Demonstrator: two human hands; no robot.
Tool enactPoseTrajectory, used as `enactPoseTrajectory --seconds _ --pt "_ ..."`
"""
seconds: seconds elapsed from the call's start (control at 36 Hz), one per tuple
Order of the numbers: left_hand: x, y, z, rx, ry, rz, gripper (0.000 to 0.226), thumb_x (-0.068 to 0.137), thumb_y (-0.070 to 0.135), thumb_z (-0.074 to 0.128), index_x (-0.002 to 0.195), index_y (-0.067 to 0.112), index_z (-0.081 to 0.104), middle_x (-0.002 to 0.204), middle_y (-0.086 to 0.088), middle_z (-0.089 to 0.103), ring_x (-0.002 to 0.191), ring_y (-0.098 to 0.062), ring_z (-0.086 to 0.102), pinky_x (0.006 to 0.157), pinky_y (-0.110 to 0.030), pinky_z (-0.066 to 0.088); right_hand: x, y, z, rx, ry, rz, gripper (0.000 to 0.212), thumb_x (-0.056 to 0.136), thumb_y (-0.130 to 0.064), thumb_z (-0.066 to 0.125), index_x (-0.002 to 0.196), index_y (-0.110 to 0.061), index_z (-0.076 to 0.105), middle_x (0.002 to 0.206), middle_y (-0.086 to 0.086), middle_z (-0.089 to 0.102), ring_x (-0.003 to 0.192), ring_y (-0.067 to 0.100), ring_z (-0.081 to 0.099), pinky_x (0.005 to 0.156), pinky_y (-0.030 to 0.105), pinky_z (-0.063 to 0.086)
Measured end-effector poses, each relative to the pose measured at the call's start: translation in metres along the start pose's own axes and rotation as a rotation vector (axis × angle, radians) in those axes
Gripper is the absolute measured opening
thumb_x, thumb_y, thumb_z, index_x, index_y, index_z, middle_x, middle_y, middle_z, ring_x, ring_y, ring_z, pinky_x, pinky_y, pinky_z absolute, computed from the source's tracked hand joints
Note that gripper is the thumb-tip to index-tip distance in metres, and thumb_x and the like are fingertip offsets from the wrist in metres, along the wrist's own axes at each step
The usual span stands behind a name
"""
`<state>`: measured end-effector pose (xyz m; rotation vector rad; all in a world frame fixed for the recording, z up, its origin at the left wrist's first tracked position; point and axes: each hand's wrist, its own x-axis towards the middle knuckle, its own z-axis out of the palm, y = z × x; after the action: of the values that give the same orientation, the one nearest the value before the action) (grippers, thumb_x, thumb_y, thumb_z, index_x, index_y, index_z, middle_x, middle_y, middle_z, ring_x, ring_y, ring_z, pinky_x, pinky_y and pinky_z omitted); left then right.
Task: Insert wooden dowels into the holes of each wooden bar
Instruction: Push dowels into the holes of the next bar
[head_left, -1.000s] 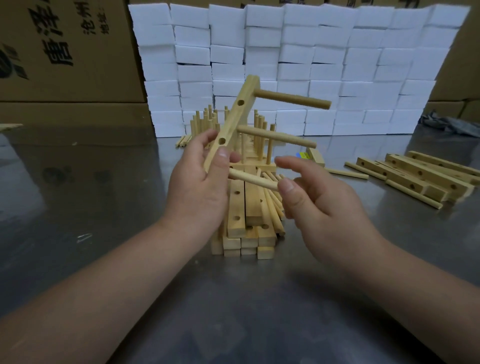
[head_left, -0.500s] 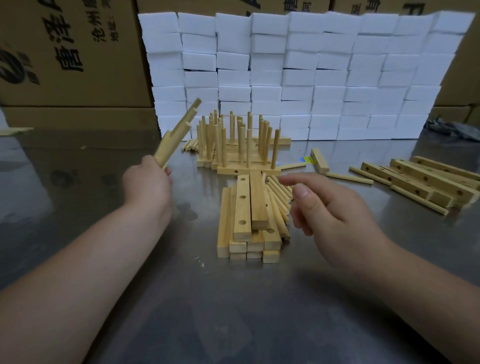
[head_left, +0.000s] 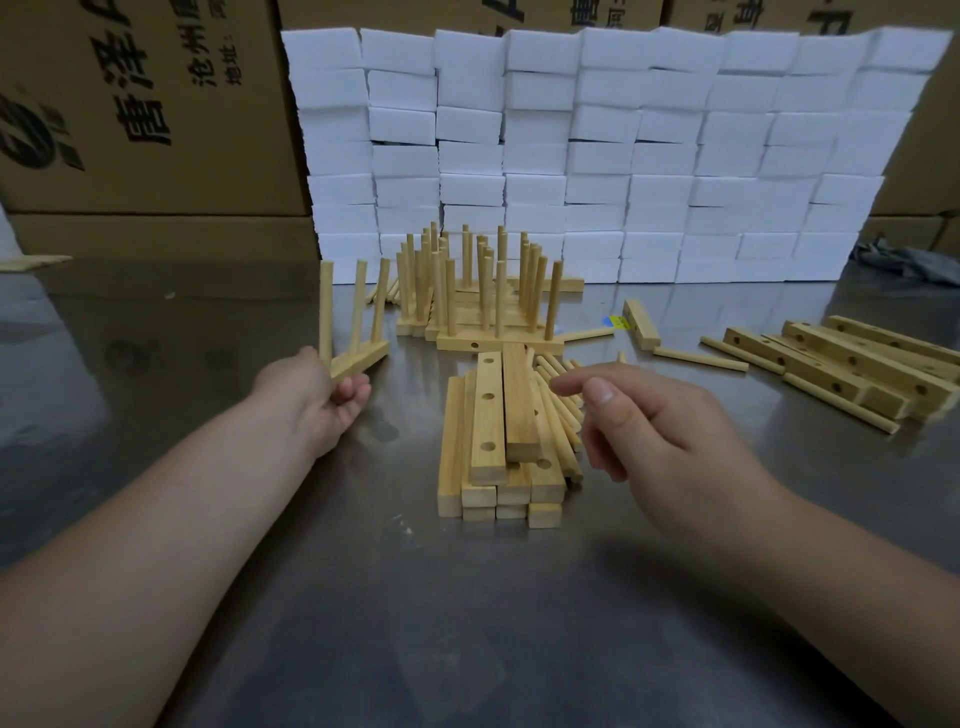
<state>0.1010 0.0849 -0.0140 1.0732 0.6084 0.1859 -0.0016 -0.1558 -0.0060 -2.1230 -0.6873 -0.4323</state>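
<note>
So the left grip (head_left: 317, 400) is wrapped around the near end of a wooden bar (head_left: 363, 356), which has three dowels (head_left: 357, 301) stuck in it, all pointing up. It's low over the steel counter (head_left: 467, 623), just left of the cluster of filled bars (head_left: 498, 340) with their dowels standing upright. Can't tell if the far end of the held bar actually touches the counter.

The right grip (head_left: 675, 441) is holding nothing, fingers loose and half spread. It hovers just above the loose dowels (head_left: 558, 415) that lie against the right side of the stack of bare bars (head_left: 488, 415) in the middle.

More drilled bars (head_left: 852, 364) lie off to the right with a few stray dowels. A wall of white foam blocks (head_left: 597, 156) stands at the back, with cardboard boxes (head_left: 130, 104) behind it.
</note>
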Motion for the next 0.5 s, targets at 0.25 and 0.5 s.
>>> enactPoseTrajectory --seconds 0.25,0.5 --pt "-0.011 0.005 0.003 -0.241 0.016 -0.032 0.014 0.099 0.013 0.033 0.110 0.008 0.041 0.087 -0.012 0.042 0.067 -0.016 0.054 0.043 -0.034 0.054 -0.001 0.001 0.001 0.012 -0.023 0.004 0.038 0.072 -0.065 0.021 0.088 -0.050 0.051 0.071 -0.026 0.058 0.072 -0.009 0.054 0.064 0.005 0.039" --pt "-0.015 0.004 0.006 -0.263 0.001 0.078 0.020 0.093 0.003 0.033 0.111 0.009 0.039 0.093 -0.012 0.041 0.073 -0.019 0.055 0.071 -0.037 0.051 0.000 0.000 0.001 0.016 -0.064 -0.009 0.032 0.074 -0.060 0.024 0.087 -0.049 0.051 0.071 -0.039 0.054 0.075 -0.016 0.052 0.065 0.003 0.038"
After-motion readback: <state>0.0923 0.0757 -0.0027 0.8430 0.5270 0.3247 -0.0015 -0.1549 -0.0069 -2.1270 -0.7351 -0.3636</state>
